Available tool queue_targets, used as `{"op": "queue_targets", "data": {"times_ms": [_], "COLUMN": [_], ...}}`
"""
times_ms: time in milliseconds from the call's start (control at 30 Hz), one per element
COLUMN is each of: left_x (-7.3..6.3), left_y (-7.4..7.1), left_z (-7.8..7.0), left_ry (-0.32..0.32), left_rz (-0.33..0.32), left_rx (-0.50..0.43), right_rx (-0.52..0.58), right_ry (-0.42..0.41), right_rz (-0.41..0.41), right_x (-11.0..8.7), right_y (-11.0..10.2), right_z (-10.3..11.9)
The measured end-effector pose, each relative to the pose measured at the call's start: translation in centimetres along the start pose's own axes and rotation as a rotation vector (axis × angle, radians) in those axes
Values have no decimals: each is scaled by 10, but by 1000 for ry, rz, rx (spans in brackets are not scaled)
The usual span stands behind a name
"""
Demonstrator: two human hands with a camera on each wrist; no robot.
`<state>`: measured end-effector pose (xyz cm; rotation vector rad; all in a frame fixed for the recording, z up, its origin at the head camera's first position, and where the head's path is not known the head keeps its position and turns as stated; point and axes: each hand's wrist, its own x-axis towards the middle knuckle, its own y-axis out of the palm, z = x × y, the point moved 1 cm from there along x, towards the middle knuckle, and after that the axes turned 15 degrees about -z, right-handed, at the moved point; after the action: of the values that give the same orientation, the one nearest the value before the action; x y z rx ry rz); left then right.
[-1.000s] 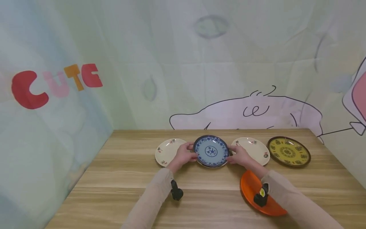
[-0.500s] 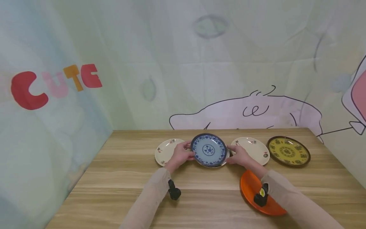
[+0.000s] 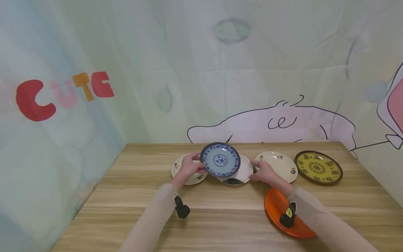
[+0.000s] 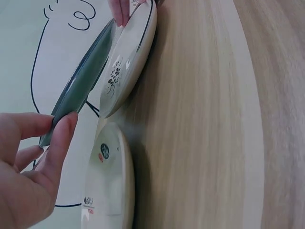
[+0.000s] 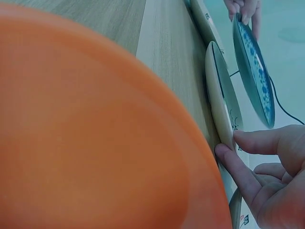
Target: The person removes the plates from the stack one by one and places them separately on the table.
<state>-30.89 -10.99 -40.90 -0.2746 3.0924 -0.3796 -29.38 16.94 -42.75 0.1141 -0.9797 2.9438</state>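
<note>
My left hand [image 3: 189, 169] pinches the left rim of a blue-patterned plate [image 3: 220, 159], thumb and fingers on either face. Raised and tilted, that plate shows its plain green underside [image 4: 83, 81] in the left wrist view. Below and to the right lies a white plate with a dark mark [image 3: 245, 170], partly covered by the blue one in the head view. At its right edge, my right hand [image 3: 264, 172] holds the rim between thumb and finger, as the right wrist view shows on the white plate [image 5: 220, 90].
Cream plates lie on either side, one on the left [image 3: 192, 179] and one on the right [image 3: 277, 164]. A yellow patterned plate [image 3: 318, 167] sits at the far right. Under my right forearm is an orange plate [image 3: 275, 206]. A printed cloth [image 3: 157, 70] hangs behind the wooden table [image 3: 220, 227].
My left hand has lifted the blue plate up and leftward off the white plate, uncovering more of it. My right hand has stayed in place, at the white plate's edge.
</note>
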Motion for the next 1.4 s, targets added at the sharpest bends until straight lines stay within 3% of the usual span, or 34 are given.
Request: {"op": "queue_targets", "data": {"times_ms": [367, 533, 900, 1167, 1400], "left_x": [3, 5, 5, 4, 0], "left_y": [-32, -49, -91, -124, -152], "left_z": [-2, -1, 2, 14, 24], "left_ry": [-51, -63, -87, -86, -112], "left_rz": [-71, -88, -132, -170, -243], "left_rx": [-30, -53, -63, -70, -108], "right_rx": [17, 31, 22, 22, 48], "right_ry": [10, -29, 30, 24, 59], "right_rz": [-3, -1, -17, -14, 0], "right_x": [-1, -2, -1, -2, -3], "right_y": [0, 0, 1, 1, 1], "right_z": [1, -1, 2, 1, 3]}}
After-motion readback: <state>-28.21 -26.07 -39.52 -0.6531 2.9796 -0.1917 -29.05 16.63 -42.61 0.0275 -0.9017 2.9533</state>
